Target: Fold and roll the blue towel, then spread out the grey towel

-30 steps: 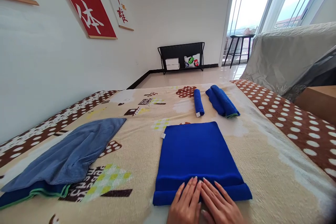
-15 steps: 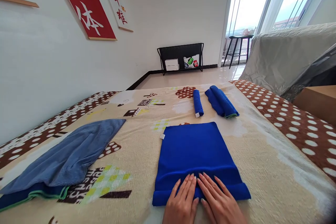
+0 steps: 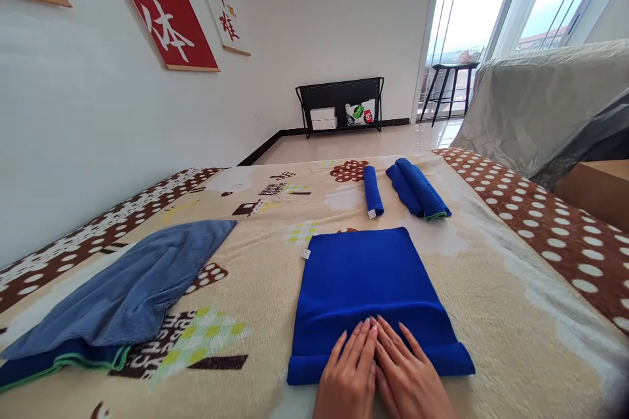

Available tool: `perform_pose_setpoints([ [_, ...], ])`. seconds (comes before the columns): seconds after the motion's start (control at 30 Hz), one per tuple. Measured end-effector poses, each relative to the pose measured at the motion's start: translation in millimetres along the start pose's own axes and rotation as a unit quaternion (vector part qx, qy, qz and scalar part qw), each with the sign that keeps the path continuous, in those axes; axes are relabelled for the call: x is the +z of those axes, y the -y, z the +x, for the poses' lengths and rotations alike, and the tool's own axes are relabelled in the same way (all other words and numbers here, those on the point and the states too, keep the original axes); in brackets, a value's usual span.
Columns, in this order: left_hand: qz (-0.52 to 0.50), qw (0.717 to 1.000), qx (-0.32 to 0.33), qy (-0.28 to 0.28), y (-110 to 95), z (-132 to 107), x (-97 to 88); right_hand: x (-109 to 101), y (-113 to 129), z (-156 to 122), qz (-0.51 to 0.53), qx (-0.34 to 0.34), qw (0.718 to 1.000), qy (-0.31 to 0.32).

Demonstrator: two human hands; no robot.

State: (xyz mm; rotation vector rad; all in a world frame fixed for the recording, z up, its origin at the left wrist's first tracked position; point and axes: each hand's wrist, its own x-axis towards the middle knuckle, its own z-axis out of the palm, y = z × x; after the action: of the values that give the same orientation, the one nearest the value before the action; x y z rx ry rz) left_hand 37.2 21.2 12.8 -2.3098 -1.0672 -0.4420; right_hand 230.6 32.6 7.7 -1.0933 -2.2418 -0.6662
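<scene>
A bright blue towel (image 3: 363,268) lies spread before me, its near edge turned over into a low roll. My left hand (image 3: 348,366) rests flat on the middle of that roll, fingers stretched forward. Beside it, touching at the index fingers, my right hand (image 3: 405,366) also lies flat on the towel, fingers straight. Both palms face down, and nothing shows gripped in either hand. A small white tag sticks out at the towel's left edge. Past its far edge lie a thin rolled blue towel (image 3: 373,191) and a thicker blue roll (image 3: 417,188) with green trim.
Everything lies on a beige patterned blanket (image 3: 265,288) with brown dotted borders. To the left is a crumpled grey-blue towel (image 3: 132,281) over a green-edged dark blue one. A black rack (image 3: 340,101), a stool (image 3: 449,85), a covered piece of furniture (image 3: 555,98) and a cardboard box (image 3: 599,193) stand beyond.
My hands have slid closer together, the left one shifting to the right, and now touch. The rolled edge looks nearly the same. The view has shifted slightly.
</scene>
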Motion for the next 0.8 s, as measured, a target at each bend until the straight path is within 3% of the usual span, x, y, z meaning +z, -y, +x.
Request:
perform_pose_setpoints([
  [0.07,0.029,0.999,-0.031,0.028,11.5,-7.4,0.8,-0.7,-16.8,-12.9,-0.037,0.031,0.999,0.024],
  [0.2,0.059,0.990,-0.114,0.067,51.9,-50.3,-3.1,-11.6,-62.5,-50.0,-0.103,0.067,0.990,0.066],
  [0.33,0.025,0.992,-0.112,0.044,74.4,-74.8,-15.9,-27.2,-81.2,-61.2,-0.095,0.062,0.991,0.067],
  [0.43,-0.014,0.996,-0.083,0.003,77.7,-76.7,-31.2,-39.5,-84.4,-60.3,-0.047,0.032,0.997,0.045],
  [0.53,-0.053,0.998,-0.025,0.020,78.8,-73.3,-41.1,-46.7,-89.4,-64.1,0.000,-0.021,0.999,0.026],
  [0.6,-0.076,0.997,-0.005,0.018,81.0,-70.4,-41.4,-46.5,-93.8,-68.1,0.018,-0.013,0.999,0.034],
  [0.7,-0.132,0.990,-0.041,-0.004,86.3,-68.1,-37.5,-41.1,-99.6,-72.6,0.044,0.045,0.996,0.064],
  [0.8,-0.207,0.970,-0.123,0.039,92.3,-70.3,-36.3,-35.6,-103.8,-75.3,0.107,0.107,0.983,0.108],
])
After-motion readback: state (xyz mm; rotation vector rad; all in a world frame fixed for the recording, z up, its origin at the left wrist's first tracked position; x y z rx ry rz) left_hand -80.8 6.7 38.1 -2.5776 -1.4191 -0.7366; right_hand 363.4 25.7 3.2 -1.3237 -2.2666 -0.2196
